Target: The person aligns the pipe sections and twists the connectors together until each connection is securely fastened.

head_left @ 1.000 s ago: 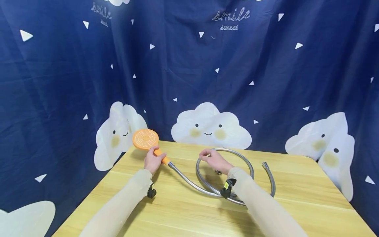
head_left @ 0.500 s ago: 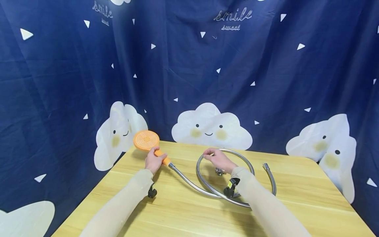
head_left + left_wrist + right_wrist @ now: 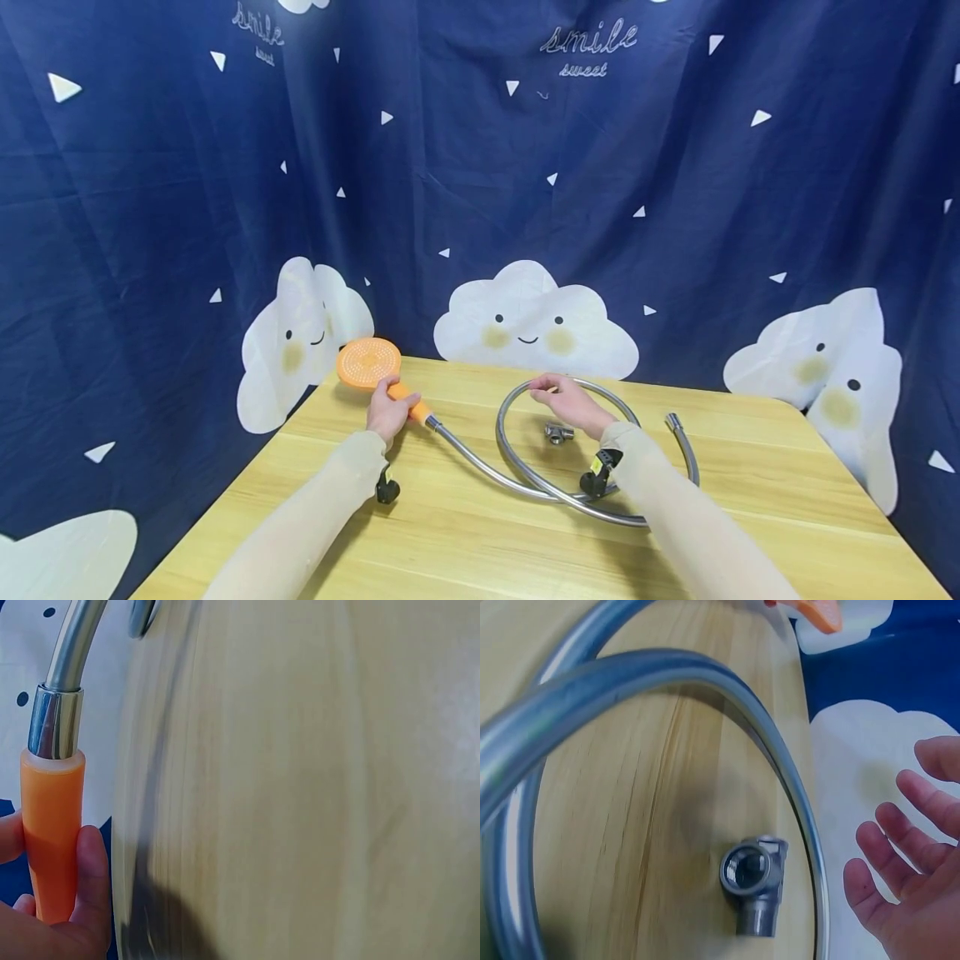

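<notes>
An orange shower head point(image 3: 369, 363) is in my left hand point(image 3: 388, 412), at the table's far left. Fingers and thumb grip its handle point(image 3: 52, 832) from both sides, below the chrome nut point(image 3: 56, 724) of the hose. From there a silver shower hose point(image 3: 480, 464) runs right and loops on the table. My right hand point(image 3: 573, 406) hovers over the loop's far side, its fingertips overlapping the hose in the head view. In the right wrist view its fingers point(image 3: 889, 859) are spread and relaxed, holding nothing. Inside the loop lies a metal tee fitting point(image 3: 557, 433).
The hose's free end point(image 3: 673, 423) with its metal nut points away on the right. A pale wooden table point(image 3: 480, 558) carries everything. Behind it hangs a dark blue curtain point(image 3: 450, 192) with white clouds.
My right hand has shifted right, uncovering more of the tee fitting. The shower head has sunk slightly in my left hand, which otherwise stays in place.
</notes>
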Action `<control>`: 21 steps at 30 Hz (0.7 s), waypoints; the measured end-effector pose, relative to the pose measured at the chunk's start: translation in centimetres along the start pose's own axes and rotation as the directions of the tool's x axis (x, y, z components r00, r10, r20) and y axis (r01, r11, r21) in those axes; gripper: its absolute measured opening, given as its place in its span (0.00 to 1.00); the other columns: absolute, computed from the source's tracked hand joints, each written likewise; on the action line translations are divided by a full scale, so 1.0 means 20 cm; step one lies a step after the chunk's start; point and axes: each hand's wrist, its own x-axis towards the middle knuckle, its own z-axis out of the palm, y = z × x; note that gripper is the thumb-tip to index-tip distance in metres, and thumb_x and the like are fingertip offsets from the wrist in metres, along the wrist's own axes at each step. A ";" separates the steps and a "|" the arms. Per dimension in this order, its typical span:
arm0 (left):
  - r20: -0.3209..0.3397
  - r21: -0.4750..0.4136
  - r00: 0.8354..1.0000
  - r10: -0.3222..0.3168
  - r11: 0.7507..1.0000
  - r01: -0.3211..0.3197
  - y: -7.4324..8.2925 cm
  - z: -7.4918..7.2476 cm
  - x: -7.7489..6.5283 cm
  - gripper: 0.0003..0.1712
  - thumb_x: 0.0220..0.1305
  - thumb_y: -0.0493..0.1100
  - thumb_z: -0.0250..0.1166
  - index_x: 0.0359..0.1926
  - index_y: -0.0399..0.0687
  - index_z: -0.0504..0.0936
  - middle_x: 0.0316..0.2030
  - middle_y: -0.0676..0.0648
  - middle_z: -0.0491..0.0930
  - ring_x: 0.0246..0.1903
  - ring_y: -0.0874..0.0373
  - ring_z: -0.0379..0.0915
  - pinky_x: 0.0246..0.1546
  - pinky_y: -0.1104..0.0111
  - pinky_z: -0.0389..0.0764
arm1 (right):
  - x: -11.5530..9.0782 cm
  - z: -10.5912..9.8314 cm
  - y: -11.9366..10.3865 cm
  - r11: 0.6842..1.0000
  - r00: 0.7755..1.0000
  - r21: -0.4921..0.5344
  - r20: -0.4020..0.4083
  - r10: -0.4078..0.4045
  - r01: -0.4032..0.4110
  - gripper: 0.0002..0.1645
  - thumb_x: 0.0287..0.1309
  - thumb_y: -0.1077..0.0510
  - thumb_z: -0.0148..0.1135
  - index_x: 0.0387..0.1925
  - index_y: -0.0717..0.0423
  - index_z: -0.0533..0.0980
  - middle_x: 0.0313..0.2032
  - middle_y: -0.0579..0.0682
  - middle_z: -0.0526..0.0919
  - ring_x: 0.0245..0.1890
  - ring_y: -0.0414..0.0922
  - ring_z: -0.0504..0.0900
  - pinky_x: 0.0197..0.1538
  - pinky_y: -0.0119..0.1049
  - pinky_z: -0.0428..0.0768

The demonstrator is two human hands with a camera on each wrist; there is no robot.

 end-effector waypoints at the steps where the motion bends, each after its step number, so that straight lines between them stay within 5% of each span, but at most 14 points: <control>1: 0.000 -0.003 1.000 -0.004 1.000 0.004 0.00 0.00 0.00 0.38 0.65 0.38 0.68 0.72 0.44 0.62 0.57 0.34 0.71 0.35 0.57 0.76 0.30 0.71 0.82 | 0.00 -0.01 0.01 1.000 1.000 -0.005 -0.003 0.000 0.000 0.13 0.70 0.54 0.58 0.48 0.56 0.80 0.48 0.52 0.83 0.47 0.48 0.79 0.48 0.40 0.77; 21: 0.010 -0.013 0.999 -0.048 0.999 0.048 -0.03 0.00 0.01 0.39 0.65 0.38 0.68 0.73 0.43 0.60 0.58 0.32 0.70 0.29 0.59 0.78 0.28 0.72 0.84 | -0.04 -0.14 0.13 0.999 1.000 -0.044 0.003 0.002 -0.001 0.17 0.71 0.54 0.54 0.52 0.61 0.78 0.52 0.59 0.82 0.51 0.52 0.79 0.54 0.44 0.76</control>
